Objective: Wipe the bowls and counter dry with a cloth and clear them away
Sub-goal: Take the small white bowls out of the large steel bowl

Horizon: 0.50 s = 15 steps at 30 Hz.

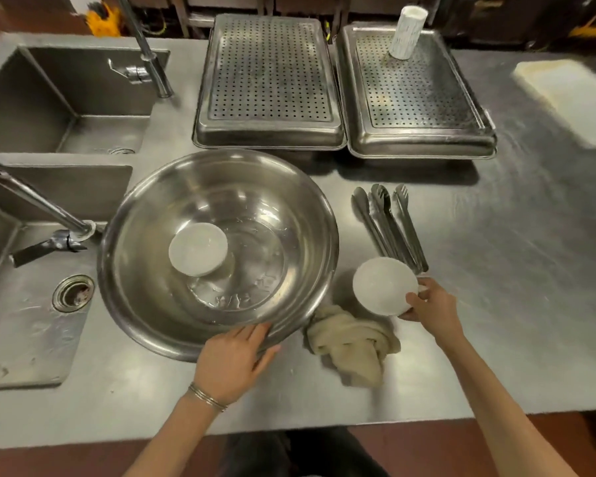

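On the steel tabletop (pixel 496 270) in front of me stands a big steel bowl (pixel 289 208), wet inside, just beside the near sink (pixel 31 321) on my left. A small white bowl (pixel 198 249) lies in the bottom of it, a little to the left of the middle. My left grip (pixel 233 359) is open: the fingers are stretched and lie against the near rim of the big steel bowl, the thumb is spread to the right under the rim, and thin bangles (pixel 207 397) are on this wrist. My right grip (pixel 430 304) is closed on a second white bowl (pixel 381 285); the thumb presses on its near edge and the other fingers are behind it. This bowl is tilted with its opening toward me, to the right of the big steel bowl. I cannot tell if it touches the tabletop. A crumpled beige cloth (pixel 351 346) lies on the tabletop between my two arms, just below the second white bowl and near the rim of the big one. Metal tongs (pixel 389 225) lie side by side behind the second white bowl. Farther back two perforated metal trays (pixel 269 80) stand next to each other, and on the right tray (pixel 413 108) a white cup (pixel 406 32) stands upside down. A second sink (pixel 66 98) with a tap (pixel 152 60) is at the far left.
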{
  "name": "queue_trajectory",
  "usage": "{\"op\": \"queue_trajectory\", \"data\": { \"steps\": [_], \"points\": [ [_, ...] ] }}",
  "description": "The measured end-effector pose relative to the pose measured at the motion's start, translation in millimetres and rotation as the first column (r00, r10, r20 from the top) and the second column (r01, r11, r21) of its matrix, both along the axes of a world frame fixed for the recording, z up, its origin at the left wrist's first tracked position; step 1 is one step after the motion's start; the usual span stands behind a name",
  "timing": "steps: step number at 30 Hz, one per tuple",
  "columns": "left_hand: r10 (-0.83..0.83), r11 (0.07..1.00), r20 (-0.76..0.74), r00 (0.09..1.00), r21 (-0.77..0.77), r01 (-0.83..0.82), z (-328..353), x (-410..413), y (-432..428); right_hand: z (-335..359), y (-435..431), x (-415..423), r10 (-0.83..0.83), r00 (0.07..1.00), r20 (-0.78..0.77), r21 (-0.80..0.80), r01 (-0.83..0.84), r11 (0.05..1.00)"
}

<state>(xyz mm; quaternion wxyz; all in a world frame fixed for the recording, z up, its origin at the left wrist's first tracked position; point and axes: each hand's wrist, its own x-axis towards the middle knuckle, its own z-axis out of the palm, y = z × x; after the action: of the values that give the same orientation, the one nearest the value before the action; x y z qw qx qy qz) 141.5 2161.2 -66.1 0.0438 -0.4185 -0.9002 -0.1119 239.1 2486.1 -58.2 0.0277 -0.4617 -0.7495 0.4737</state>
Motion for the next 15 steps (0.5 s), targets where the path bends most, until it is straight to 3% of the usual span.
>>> {"op": "queue_trajectory", "data": {
  "steps": [7,9,11,12,15],
  "points": [
    [0.049,0.999,0.03,0.998,0.002,-0.05,0.3,2.8,0.3,-35.1,3.1,-16.2,0.054,0.997,0.053,-0.042,-0.052,0.998],
    [0.03,1.0,0.051,0.998,-0.008,-0.029,0.2,1.4,-2.4,-32.2,5.5,-18.9,0.195,0.965,0.177,0.084,-0.212,0.974],
    [-0.009,1.0,0.087,0.996,0.0,0.009,2.7,-2.4,-9.6,-21.0,4.7,-23.1,0.283,0.914,0.289,0.278,-0.363,0.889],
    [-0.026,1.0,0.098,0.995,0.005,0.026,4.1,-6.1,-15.8,-13.0,1.3,-27.2,0.297,0.919,0.258,0.379,-0.379,0.844],
    [-0.005,1.0,0.089,0.996,0.017,0.004,9.1,-25.2,-45.0,21.4,-31.9,-54.9,0.44,0.895,-0.08,0.549,-0.328,0.768]
  ]
}}
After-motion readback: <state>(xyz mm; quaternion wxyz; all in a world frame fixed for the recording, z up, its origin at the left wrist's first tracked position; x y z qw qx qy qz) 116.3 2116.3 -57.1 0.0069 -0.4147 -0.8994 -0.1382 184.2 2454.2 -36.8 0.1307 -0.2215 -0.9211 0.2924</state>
